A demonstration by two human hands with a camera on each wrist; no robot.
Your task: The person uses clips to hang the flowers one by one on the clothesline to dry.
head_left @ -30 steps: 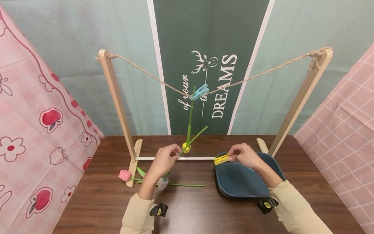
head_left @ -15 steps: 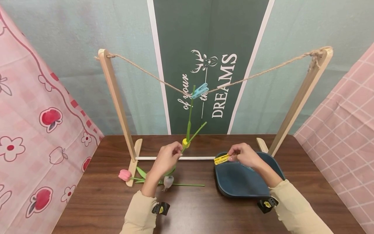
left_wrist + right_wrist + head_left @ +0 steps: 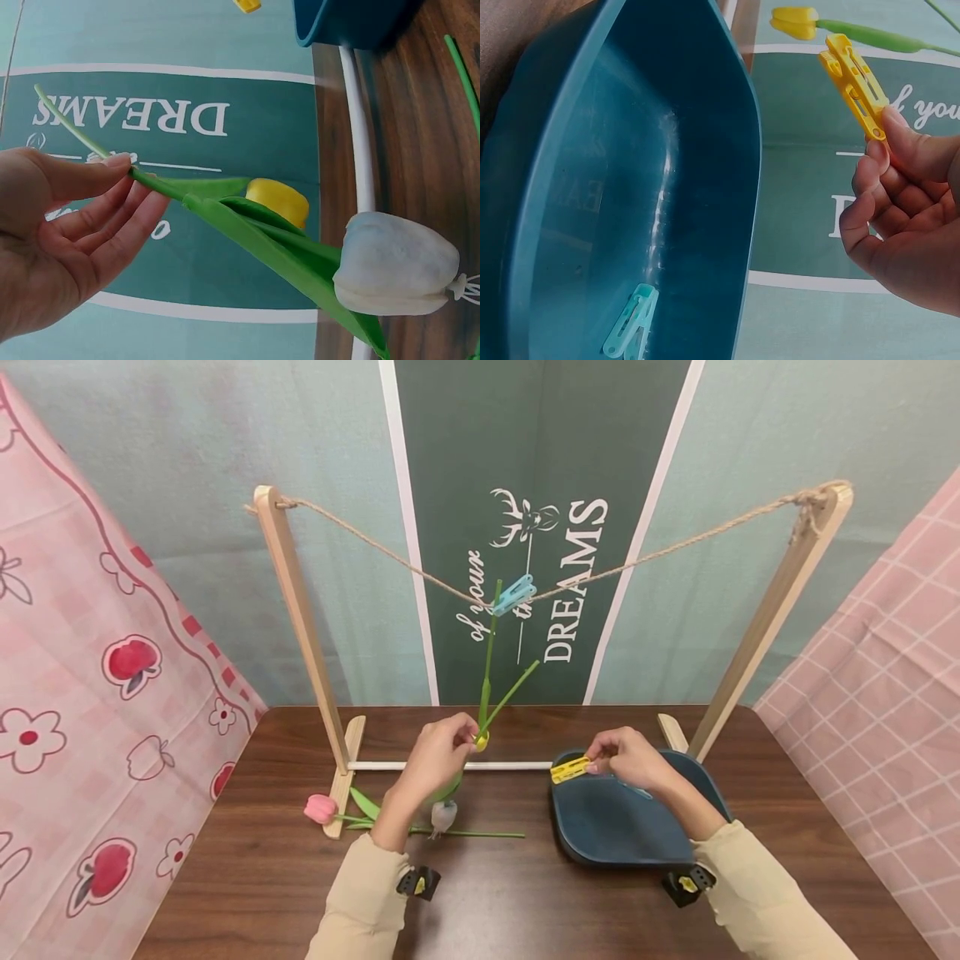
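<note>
My left hand [image 3: 438, 752] pinches the green stem of a white tulip [image 3: 397, 264] between thumb and fingers. The bloom hangs downward and the stem's bare end slants up to the right in the head view. Just behind it a yellow tulip [image 3: 277, 201] hangs head down from the twine [image 3: 375, 541], held there by a blue clothespin [image 3: 514, 596]. In my right hand [image 3: 630, 758] a yellow clothespin [image 3: 853, 86] is pinched between thumb and fingertips, above the far left rim of the blue basin [image 3: 567, 852]. A teal clothespin [image 3: 632, 321] lies inside that basin.
Two wooden posts [image 3: 300, 627] carry the twine, and a white rod [image 3: 517, 766] joins them low down. A pink tulip [image 3: 321, 809] lies on the brown table [image 3: 525, 910] at the left. Patterned cloths hang behind and at both sides.
My left hand has moved up and slightly right with the white tulip, whose stem end now reaches higher. The right hand and yellow clothespin have stayed almost still.
</note>
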